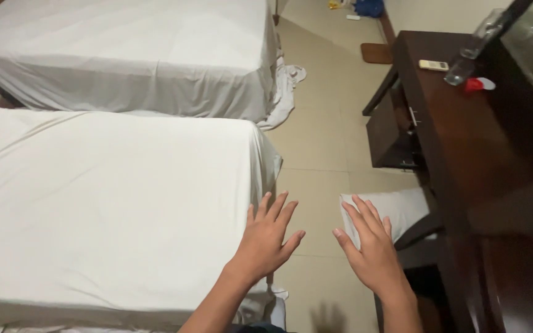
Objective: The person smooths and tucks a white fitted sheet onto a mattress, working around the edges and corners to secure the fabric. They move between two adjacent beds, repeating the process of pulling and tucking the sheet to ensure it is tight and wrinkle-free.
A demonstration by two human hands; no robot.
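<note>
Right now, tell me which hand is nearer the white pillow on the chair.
Right. The right hand hovers open at the white pillow, overlapping its near edge in view. The left hand is farther away, over the corner of the near bed.

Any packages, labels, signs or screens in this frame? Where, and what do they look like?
No signs or screens show.
Remote control: on the dark wooden desk, far end; small pale oblong; markings too small to tell.
Red-and-white item: on the desk near the remote control, beside a clear glass; possibly a wrapper, unclear.
Both hands, left hand and right hand, are open, holding nothing.
</note>
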